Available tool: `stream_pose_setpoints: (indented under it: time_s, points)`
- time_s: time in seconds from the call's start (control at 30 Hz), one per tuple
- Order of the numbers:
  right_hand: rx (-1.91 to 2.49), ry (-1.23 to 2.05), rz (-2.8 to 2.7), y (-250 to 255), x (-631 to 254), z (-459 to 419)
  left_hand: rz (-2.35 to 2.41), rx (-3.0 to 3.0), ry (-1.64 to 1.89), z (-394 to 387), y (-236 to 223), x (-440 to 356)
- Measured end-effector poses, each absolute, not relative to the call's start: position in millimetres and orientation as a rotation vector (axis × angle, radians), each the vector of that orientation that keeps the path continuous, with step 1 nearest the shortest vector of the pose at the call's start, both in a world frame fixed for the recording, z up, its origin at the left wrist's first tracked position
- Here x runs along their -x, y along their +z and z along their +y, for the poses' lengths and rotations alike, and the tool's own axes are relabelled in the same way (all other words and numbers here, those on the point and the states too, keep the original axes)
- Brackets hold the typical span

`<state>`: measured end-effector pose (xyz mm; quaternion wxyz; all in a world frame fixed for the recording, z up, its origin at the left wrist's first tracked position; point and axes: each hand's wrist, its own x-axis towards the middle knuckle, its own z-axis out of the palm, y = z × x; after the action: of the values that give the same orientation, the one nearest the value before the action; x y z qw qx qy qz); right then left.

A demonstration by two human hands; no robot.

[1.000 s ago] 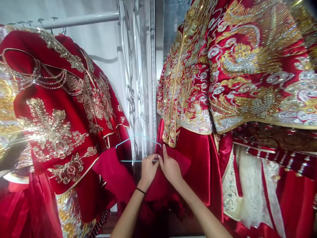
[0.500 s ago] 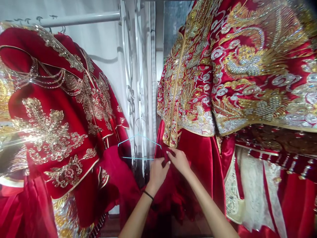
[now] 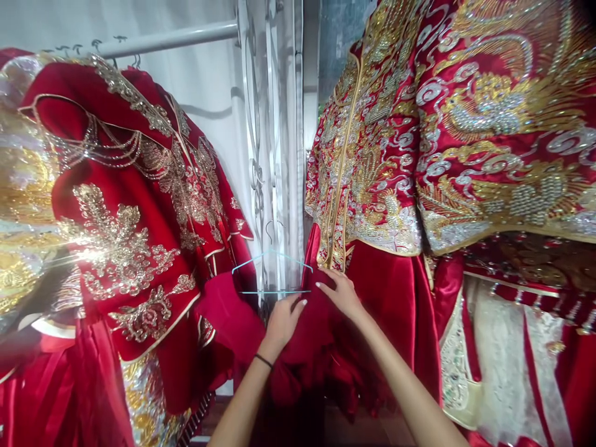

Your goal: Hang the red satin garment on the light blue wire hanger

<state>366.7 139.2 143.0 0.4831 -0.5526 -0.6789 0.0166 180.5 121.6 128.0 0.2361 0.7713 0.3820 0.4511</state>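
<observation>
A thin pale-blue hanger (image 3: 272, 251) hangs at the centre, with a plain dark-red garment (image 3: 228, 304) draped over its two ends. My left hand (image 3: 280, 323), with a black band at the wrist, is closed on the garment's cloth just below the hanger's lower bar. At the hanger's right end, my right hand (image 3: 343, 295) grips the cloth between thumb and fingers, the thumb a little apart from them. The garment's lower part falls into shadow beneath my hands.
A red jacket with silver beading (image 3: 153, 130) hangs close on the left, under a white rail (image 3: 177, 38). To the right hang red jackets with gold and silver embroidery (image 3: 367, 155) above a red satin skirt (image 3: 386, 298). White scrolled metalwork (image 3: 254, 124) stands behind the hanger.
The view has shifted slightly, so everything sits further right. My hands have moved apart; the left is now lower and left of the right, and more cloth shows between them.
</observation>
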Motion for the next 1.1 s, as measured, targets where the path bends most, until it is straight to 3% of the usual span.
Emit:
stream_pose_setpoints:
  time_s: [0.23, 0.47, 0.6, 0.87, 1.1]
  points:
    - [1.260, 0.057, -1.634, 136.5, -368.2, 153.1, 1.778, -2.201, 1.860, 119.8, 169.8, -60.8]
    - [1.795, -0.213, -1.369, 157.1, -318.3, 133.9, 2.490, -2.036, 1.253, 136.7, 176.7, -65.8]
    - [1.919, -0.315, -1.469, 161.1, -313.1, 132.9, 2.752, -2.008, 1.140, 146.5, 170.1, -78.6]
    - [1.913, -0.252, -1.701, 166.2, -342.8, 123.8, 2.481, -2.486, 0.700, 145.4, 178.8, -37.4]
    - [2.016, -0.227, -1.650, 176.3, -341.6, 119.1, 2.396, -2.357, 0.709, 144.2, 183.3, -25.7]
